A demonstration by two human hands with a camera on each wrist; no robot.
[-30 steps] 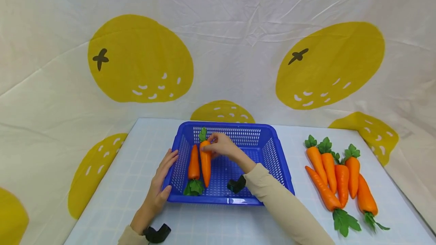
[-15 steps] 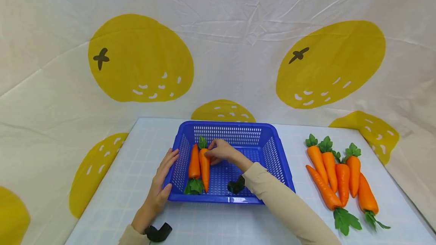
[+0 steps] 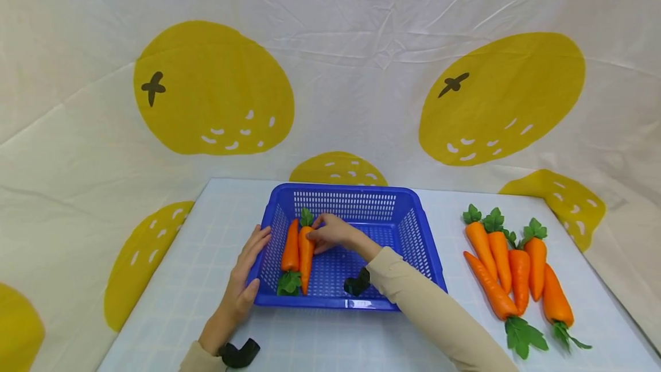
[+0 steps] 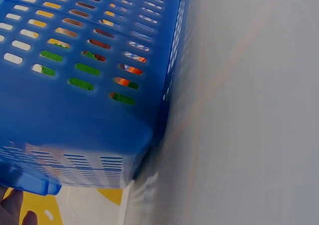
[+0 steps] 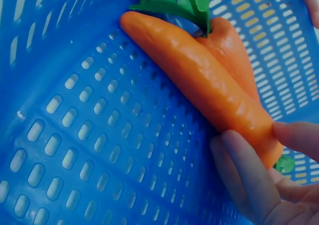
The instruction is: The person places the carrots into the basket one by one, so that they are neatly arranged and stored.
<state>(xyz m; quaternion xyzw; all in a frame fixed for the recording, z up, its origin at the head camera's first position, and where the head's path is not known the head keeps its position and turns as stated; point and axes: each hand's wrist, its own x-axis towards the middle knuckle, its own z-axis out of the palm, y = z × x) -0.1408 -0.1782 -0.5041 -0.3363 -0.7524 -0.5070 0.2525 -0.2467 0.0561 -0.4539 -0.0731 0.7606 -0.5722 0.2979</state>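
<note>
In the head view, my right hand (image 3: 333, 232) pinches an orange carrot (image 3: 305, 263) near its thick, leafy end. That carrot lies on the floor of a blue plastic basket (image 3: 351, 302), its tip toward me. Close along its left side is a second carrot (image 3: 291, 251), turned the other way with its leaves toward me. From the right wrist view, my thumb and fingers (image 5: 249, 177) are on either side of the held carrot (image 5: 194, 80). My left hand (image 3: 241, 280) rests against the basket's left rim, fingers extended. The left wrist view mostly shows the perforated basket wall (image 4: 65, 100).
A group of several carrots (image 3: 518, 280) with green leaves lies on the table right of the basket. The pale checked table (image 3: 186, 280) extends to both sides. Behind it hangs a cloth (image 3: 356, 85) with big yellow fruit prints.
My right hand has lowered the carrot into the basket and shifted it left, toward me, against the second carrot, which has tilted slightly left. My left hand stays at the rim.
</note>
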